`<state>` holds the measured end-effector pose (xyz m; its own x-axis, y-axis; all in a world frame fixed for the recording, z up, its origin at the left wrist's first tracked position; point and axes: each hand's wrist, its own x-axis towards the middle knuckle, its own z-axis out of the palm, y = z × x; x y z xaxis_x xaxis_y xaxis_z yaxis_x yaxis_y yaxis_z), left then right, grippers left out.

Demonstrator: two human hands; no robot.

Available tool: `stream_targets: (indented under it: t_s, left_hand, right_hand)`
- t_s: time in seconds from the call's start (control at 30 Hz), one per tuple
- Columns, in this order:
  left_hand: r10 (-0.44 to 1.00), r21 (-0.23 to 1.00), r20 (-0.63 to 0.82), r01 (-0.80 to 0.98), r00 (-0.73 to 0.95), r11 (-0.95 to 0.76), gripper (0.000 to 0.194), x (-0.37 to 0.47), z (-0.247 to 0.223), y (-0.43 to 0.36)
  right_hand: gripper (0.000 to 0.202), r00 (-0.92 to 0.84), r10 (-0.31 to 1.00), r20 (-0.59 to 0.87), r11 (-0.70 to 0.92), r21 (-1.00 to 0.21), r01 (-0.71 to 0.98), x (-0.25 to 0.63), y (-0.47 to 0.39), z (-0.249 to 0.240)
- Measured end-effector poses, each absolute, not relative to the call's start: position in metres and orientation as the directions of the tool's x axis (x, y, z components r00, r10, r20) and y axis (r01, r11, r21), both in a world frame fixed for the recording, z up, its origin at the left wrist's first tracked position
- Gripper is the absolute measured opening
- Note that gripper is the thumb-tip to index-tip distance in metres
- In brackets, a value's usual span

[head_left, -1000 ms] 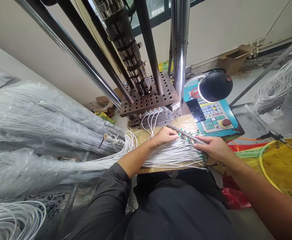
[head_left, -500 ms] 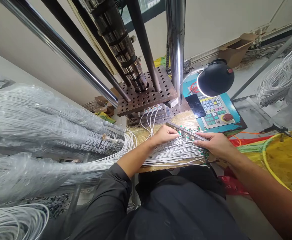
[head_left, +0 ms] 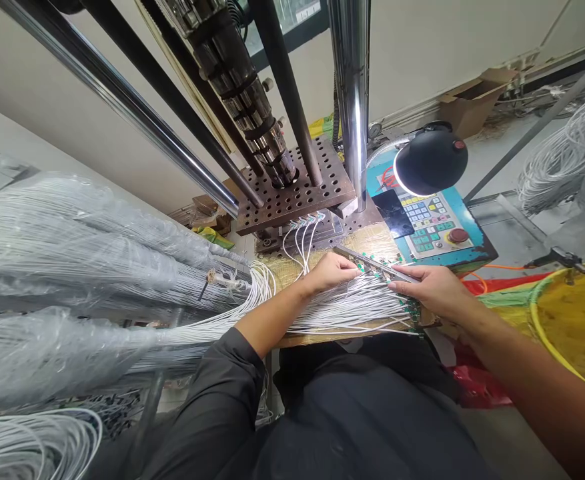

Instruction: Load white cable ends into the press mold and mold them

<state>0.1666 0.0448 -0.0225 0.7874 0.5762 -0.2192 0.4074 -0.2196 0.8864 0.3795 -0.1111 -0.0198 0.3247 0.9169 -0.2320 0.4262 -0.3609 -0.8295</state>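
Note:
A long metal bar (head_left: 372, 263) with small green-ended pieces along it lies slanted over a bundle of white cables (head_left: 352, 307). My right hand (head_left: 429, 287) grips the bar's right end between thumb and fingers. At the bar's left part, my left hand (head_left: 333, 272) is closed in a pinch at a green cable end (head_left: 358, 268). More green connector ends (head_left: 411, 310) sit at the cables' right side. Behind, several white cables run into a row of connectors (head_left: 308, 221) beneath the perforated press plate (head_left: 329, 173).
A black lamp (head_left: 432, 160) hangs over a teal control panel (head_left: 442, 227) at the right. Wrapped cable bundles (head_left: 72, 253) fill the left. Upright steel columns (head_left: 355, 100) stand behind the board. A yellow-lined basket (head_left: 572, 320) is at the far right.
The view has shifted very slightly. Both hands keep nearly the same place and hold on the bar and the cable end.

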Motion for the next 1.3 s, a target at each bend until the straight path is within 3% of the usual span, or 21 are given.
stream_targets:
  t_s: [0.6, 0.77, 0.83, 0.93, 1.0, 1.13, 1.3]
  left_hand:
    - [0.636, 0.862, -0.155, 0.418, 0.756, -0.287, 0.037, 0.171, -0.032, 0.039]
    - [0.584, 0.893, -0.239, 0.412, 0.776, -0.182, 0.037, 0.170, -0.022, 0.050]
    - [0.630, 0.895, -0.251, 0.424, 0.735, -0.137, 0.037, 0.169, -0.019, 0.056]
    - [0.715, 0.861, -0.124, 0.432, 0.688, -0.267, 0.037, 0.167, -0.018, 0.064]
    - [0.678, 0.790, -0.070, 0.456, 0.732, -0.409, 0.035, 0.164, -0.019, 0.067]
    - [0.550, 0.683, -0.200, 0.518, 0.811, -0.516, 0.033, 0.161, -0.019, 0.069]
    - [0.462, 0.672, -0.283, 0.518, 0.840, -0.529, 0.030, 0.164, -0.017, 0.073]
  right_hand:
    - [0.052, 0.322, 0.925, -0.203, -0.342, -0.815, 0.468, 0.378, -0.111, -0.016]
    - [0.052, 0.326, 0.922, -0.207, -0.351, -0.802, 0.483, 0.378, -0.111, -0.012]
    - [0.050, 0.325, 0.924, -0.204, -0.347, -0.803, 0.484, 0.378, -0.111, -0.011]
    - [0.051, 0.324, 0.923, -0.209, -0.352, -0.800, 0.486, 0.378, -0.111, -0.012]
    - [0.052, 0.324, 0.922, -0.213, -0.356, -0.797, 0.488, 0.379, -0.111, -0.013]
    - [0.052, 0.318, 0.928, -0.196, -0.337, -0.806, 0.486, 0.380, -0.110, -0.017]
    - [0.057, 0.308, 0.928, -0.210, -0.343, -0.805, 0.484, 0.380, -0.110, -0.019]
